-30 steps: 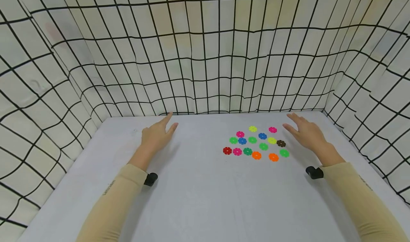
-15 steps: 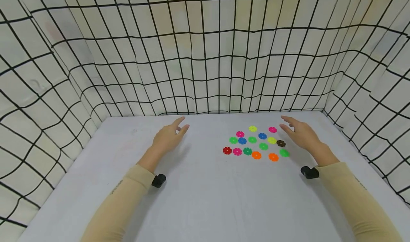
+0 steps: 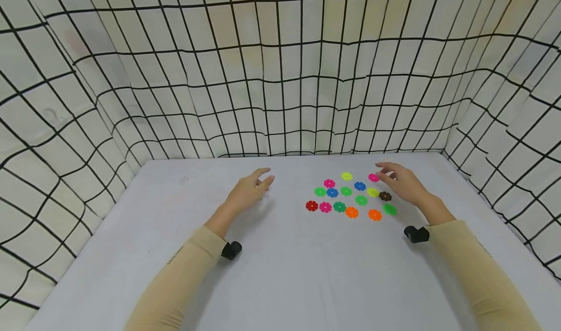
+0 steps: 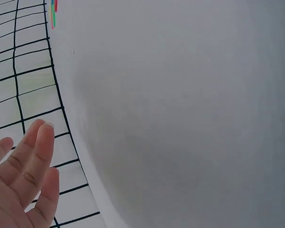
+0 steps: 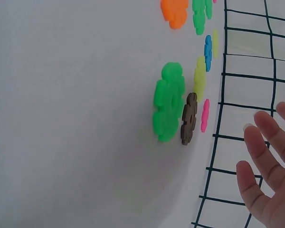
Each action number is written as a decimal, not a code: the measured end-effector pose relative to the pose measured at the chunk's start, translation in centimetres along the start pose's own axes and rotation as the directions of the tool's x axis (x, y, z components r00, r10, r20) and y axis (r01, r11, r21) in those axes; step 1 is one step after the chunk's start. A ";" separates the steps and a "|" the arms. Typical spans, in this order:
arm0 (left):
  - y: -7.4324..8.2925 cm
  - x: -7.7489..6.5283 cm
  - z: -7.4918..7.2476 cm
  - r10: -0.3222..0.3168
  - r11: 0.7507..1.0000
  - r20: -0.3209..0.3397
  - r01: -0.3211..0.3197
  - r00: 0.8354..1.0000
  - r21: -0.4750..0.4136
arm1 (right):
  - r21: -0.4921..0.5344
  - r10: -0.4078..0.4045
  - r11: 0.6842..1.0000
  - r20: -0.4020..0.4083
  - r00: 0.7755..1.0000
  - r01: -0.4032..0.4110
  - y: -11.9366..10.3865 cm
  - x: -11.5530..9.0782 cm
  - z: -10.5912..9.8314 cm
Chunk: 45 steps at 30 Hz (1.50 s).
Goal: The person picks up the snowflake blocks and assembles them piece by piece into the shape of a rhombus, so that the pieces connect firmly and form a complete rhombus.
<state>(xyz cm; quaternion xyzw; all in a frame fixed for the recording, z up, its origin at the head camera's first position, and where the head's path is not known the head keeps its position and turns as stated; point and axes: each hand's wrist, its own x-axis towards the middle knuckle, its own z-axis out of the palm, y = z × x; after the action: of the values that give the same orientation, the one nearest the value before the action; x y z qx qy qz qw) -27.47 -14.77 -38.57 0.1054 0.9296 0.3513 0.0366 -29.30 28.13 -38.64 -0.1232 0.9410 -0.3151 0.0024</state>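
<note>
- Both hands have moved inward since the earlier head frames: the left hand is farther right and slightly nearer the person, the right hand farther left, closer to the discs.
- Sixteen notched discs lie flat and scattered on the right half of the white table, in the same layout as earlier.
- Left hand: released, fingers loosely bent, holding nothing; it is left of the discs, well apart from them.
- Right hand: also released, fingers slightly bent, grasping nothing. Its thumb appears just beside the far-right pink disc in the head view; I cannot tell whether they touch.
- Near that hand are the brown disc, a yellow disc beside it, and a green disc nearer the person.
- Along the near side, from left to right: the red disc, another pink one, the dark green disc and two orange discs.
- More pink, blue, yellow and green ones fill the middle and far part.
- Tan sleeves cover both forearms, with a black camera at each wrist.
- White walls with black grid lines stand behind the table and at both sides.
</note>
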 end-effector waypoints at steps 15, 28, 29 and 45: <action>1.4 1.1 2.0 -0.011 0.970 0.087 0.032 0.996 -0.241 | 0.021 0.070 0.997 0.073 0.995 -0.072 1.1 1.0 0.7; 2.6 2.0 4.1 0.016 0.965 0.169 0.029 0.985 -0.260 | -0.003 0.093 0.996 0.183 0.979 -0.094 1.2 1.6 1.4; 2.6 2.1 4.2 0.015 0.964 0.171 0.031 0.985 -0.265 | -0.003 0.093 0.996 0.187 0.978 -0.095 1.2 1.6 1.4; 3.4 3.1 5.6 0.038 0.967 0.286 0.037 0.957 -0.253 | -0.010 0.128 0.992 0.226 0.966 -0.129 1.1 1.8 1.3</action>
<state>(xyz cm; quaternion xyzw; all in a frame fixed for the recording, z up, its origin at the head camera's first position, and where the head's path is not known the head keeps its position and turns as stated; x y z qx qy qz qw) -29.14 -7.99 -40.51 0.1501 0.8610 0.4493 0.1849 -31.20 27.80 -40.16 -0.0968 0.9398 -0.3006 0.1302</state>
